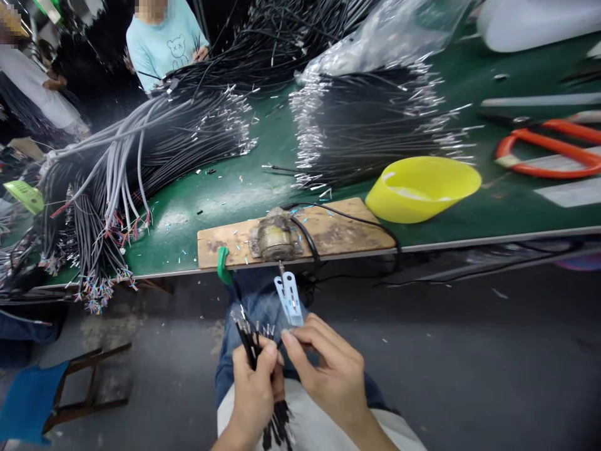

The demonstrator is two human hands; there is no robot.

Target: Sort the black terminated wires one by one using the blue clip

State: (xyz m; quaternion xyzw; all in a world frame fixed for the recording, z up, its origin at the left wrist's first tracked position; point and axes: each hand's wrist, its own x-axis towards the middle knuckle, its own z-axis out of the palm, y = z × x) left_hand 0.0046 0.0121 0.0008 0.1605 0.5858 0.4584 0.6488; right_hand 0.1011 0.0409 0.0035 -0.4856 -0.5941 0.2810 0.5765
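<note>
A bundle of short black cables (247, 341) with stripped, silvery ends is gripped in my left hand (253, 388); the lower ends hang out beneath the fist. My right hand (331, 369) is closed in a pinch on one black cable (280, 344) beside that bundle, its tip hidden by my fingers. Just above the right fingertips is a light blue clothespin (291, 300), fixed to the shaft of a small motor (276, 238). The motor sits on a wooden board (347, 228) at the table edge.
Heaps of black cables (188, 134) and a laid-out stack of cut cables (370, 125) cover the green table (225, 188). A yellow cup-like container (422, 188) and orange-handled scissors (511, 150) lie rightward. A green clip (223, 265) holds the board's edge. A person (164, 47) works opposite.
</note>
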